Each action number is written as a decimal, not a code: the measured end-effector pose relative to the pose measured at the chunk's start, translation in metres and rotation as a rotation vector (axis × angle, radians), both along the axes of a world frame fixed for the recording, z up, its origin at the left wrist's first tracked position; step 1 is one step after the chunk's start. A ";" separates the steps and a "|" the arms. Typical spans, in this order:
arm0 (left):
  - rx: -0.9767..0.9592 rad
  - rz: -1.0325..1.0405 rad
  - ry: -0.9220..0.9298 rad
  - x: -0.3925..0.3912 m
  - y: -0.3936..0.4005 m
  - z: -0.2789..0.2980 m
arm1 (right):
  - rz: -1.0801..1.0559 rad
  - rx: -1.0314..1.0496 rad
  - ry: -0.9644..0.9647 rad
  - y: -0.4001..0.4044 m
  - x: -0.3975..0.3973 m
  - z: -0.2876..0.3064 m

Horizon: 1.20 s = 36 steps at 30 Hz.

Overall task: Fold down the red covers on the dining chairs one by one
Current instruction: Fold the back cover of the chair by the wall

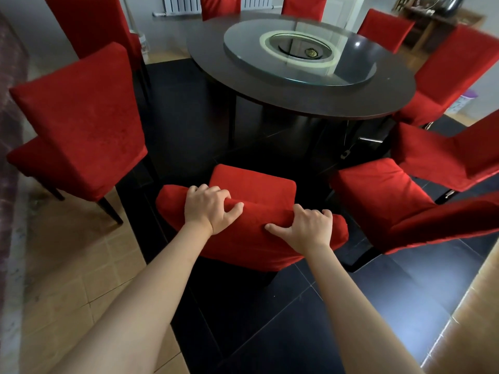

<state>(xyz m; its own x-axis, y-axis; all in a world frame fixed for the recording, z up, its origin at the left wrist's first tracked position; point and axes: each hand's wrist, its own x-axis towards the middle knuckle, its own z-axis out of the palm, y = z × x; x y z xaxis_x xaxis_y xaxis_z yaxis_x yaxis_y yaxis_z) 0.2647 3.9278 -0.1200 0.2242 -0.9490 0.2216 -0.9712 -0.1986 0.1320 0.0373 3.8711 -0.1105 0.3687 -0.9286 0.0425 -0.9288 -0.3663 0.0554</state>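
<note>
Both forearms reach forward and down. The left hand [209, 209] and right hand [310, 229] grip the top edge of the nearest chair's red cover [251, 238], fingers curled over it, thumbs toward each other. Beyond stands the round dark table [270, 87], ringed by more red-covered chairs [81, 117].

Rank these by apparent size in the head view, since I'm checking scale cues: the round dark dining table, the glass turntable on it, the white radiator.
1. Round dark dining table.
2. Glass turntable.
3. White radiator, though it is farthest away and cut off by the frame, so unsure.
</note>
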 end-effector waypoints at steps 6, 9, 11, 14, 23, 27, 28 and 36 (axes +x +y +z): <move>0.031 -0.003 -0.018 0.009 -0.039 0.003 | -0.005 0.004 0.007 -0.037 0.009 0.000; 0.045 0.001 -0.016 0.012 -0.060 0.005 | -0.007 -0.006 -0.020 -0.057 0.012 0.000; 0.052 0.004 -0.012 0.012 -0.072 0.006 | -0.009 0.008 -0.015 -0.069 0.013 0.000; 0.057 0.013 -0.019 0.014 -0.087 0.006 | -0.006 0.018 -0.018 -0.086 0.015 -0.001; 0.060 0.008 -0.008 0.020 -0.117 0.005 | -0.026 0.042 -0.001 -0.113 0.021 0.000; 0.052 0.002 -0.001 0.022 -0.119 0.004 | -0.026 0.046 0.000 -0.115 0.021 0.000; 0.046 0.001 0.005 0.022 -0.119 0.004 | -0.026 0.043 -0.008 -0.114 0.021 0.000; 0.091 0.012 0.063 0.025 -0.112 0.007 | -0.019 0.060 0.010 -0.110 0.024 0.006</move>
<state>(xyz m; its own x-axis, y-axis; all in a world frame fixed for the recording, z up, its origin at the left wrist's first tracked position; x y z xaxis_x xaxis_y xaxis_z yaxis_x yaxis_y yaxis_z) 0.2896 3.8154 -0.1127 0.2467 -0.9616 0.1199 -0.9588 -0.2243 0.1741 0.0612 3.7606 -0.1042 0.3509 -0.9363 -0.0174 -0.9353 -0.3513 0.0432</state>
